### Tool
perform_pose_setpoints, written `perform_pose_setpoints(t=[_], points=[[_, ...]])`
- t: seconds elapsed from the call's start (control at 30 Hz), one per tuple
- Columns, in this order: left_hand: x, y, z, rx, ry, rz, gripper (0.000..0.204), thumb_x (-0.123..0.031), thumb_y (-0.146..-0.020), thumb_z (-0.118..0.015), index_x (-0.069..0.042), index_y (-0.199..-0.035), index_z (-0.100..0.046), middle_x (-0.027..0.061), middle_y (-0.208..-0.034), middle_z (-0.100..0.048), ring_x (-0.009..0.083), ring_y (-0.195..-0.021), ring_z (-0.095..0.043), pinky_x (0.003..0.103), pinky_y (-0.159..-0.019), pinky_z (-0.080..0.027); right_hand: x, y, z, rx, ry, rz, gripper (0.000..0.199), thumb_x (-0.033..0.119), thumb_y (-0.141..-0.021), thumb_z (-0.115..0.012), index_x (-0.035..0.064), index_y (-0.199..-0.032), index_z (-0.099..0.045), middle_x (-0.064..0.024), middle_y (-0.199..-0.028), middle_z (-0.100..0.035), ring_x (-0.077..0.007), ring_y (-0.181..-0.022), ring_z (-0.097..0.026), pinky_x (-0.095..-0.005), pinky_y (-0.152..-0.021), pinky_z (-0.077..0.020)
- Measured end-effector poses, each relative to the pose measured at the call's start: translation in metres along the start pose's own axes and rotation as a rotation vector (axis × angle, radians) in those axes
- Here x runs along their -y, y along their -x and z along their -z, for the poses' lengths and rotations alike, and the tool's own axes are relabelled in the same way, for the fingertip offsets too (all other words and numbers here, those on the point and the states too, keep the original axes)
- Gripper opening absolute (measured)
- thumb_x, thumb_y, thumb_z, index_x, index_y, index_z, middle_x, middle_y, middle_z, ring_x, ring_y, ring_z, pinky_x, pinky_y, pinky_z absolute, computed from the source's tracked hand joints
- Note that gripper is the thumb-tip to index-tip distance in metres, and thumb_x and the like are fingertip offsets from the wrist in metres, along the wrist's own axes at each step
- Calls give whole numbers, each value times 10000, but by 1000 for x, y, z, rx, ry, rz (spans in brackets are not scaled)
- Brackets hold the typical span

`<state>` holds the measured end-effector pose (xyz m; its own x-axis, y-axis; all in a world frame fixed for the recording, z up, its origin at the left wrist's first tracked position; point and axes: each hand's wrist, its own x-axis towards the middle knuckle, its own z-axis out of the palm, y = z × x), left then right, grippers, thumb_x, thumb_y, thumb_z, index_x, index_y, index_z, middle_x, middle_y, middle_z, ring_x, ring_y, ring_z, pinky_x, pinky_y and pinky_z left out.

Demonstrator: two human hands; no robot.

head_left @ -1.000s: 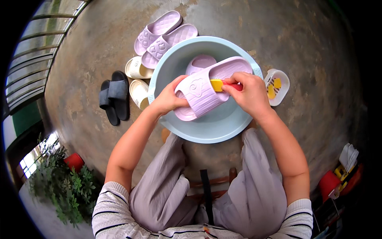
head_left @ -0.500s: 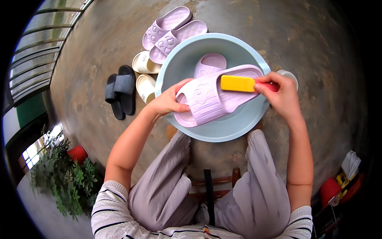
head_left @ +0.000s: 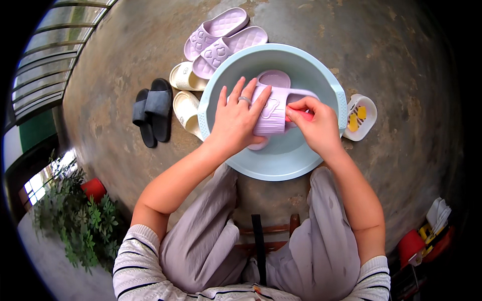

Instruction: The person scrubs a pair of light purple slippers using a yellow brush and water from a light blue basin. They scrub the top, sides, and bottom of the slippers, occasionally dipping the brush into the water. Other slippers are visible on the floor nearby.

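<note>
A lilac slipper [head_left: 271, 113] is held over the pale blue basin [head_left: 281, 168]. My left hand [head_left: 238, 118] grips it at the toe, fingers spread across the strap and thumb along the near side. In my right hand [head_left: 319, 125] is the red handle of a brush [head_left: 304, 115], pinched at the strap's opening; its yellow head is hidden inside the slipper. Behind it, a second lilac slipper [head_left: 275, 78] sits in the basin, partly covered.
Lilac slippers [head_left: 233, 42], cream slippers [head_left: 187, 108] and black slippers [head_left: 159, 113] stand left of the basin. To its right lies a white dish [head_left: 370, 116] with yellow pieces. A leafy plant [head_left: 83, 220] is at lower left, a red container [head_left: 411, 246] at lower right.
The brush head has gone under the slipper's strap. My left hand has moved from the toe end onto the strap, and my right hand has moved left and lower. The white dish now shows fully.
</note>
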<state>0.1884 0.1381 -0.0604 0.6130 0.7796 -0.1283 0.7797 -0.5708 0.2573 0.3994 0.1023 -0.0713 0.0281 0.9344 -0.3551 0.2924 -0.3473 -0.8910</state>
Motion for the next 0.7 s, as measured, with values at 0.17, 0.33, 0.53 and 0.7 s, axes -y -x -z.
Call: perform_pose_setpoints(t=[0.17, 0.33, 0.53, 0.7], points=[[15, -2, -11, -95, 261, 7, 981, -199, -466, -892, -130, -1364, -503, 190, -1296, -514, 393, -1175, -526, 451, -984, -463, -22, -11, 18, 95, 147, 32, 147, 97, -836, -732, -2, -944, -718, -131, -858, -735, -211, -793, -717, -314, -745, -549], [17, 6, -19, -61, 533, 10, 932, -226, -479, -902, -82, -1323, -533, 204, -1271, -512, 381, -1179, -530, 436, -994, -455, -15, -13, 34, 40, 176, 104, 118, 53, -814, -709, 5, -922, -719, -138, -870, -734, -226, -794, -723, -324, -754, -559], [26, 12, -17, -117, 638, 33, 870, -223, -489, -906, -91, -1287, -585, 176, -1246, -547, 346, -1144, -560, 412, -975, -472, 17, -4, 34, -75, 449, 252, 102, 95, -796, -735, 24, -864, -709, -129, -830, -712, -277, -770, -694, -376, -712, -541], [17, 8, -21, -25, 786, 10, 875, -225, -467, -918, -72, -1275, -621, 171, -1243, -560, 325, -1162, -564, 407, -987, -466, 17, 3, 18, -42, 466, 312, 92, 92, -768, -725, 48, -845, -701, -124, -811, -697, -298, -784, -686, -405, -728, -537]])
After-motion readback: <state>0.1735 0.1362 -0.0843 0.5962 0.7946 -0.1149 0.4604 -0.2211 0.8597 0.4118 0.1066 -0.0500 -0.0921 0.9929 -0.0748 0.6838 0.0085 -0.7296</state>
